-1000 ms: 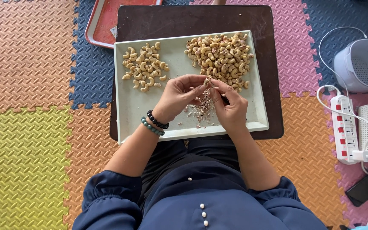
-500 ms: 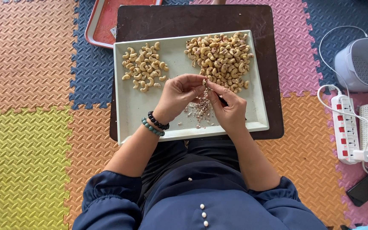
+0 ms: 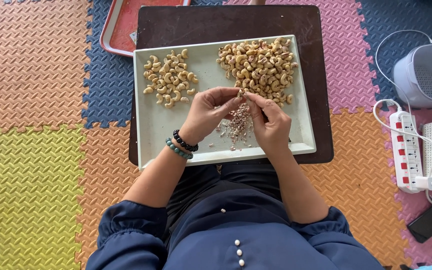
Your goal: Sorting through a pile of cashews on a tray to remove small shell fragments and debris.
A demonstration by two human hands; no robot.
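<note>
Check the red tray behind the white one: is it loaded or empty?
Cannot tell fully: the red tray is mostly out of view; its visible part looks nearly bare.

Dark blue top, gathered sleeves pushed to elbows, small white pearl buttons; black and teal bead bracelets on left wrist.

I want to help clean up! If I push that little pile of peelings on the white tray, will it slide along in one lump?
Probably not. The pile of peelings looks like loose, thin flakes, so it would likely scatter. They seem very light; a breath might shift them. The white tray looks smooth, so flakes should slide easily.
</note>
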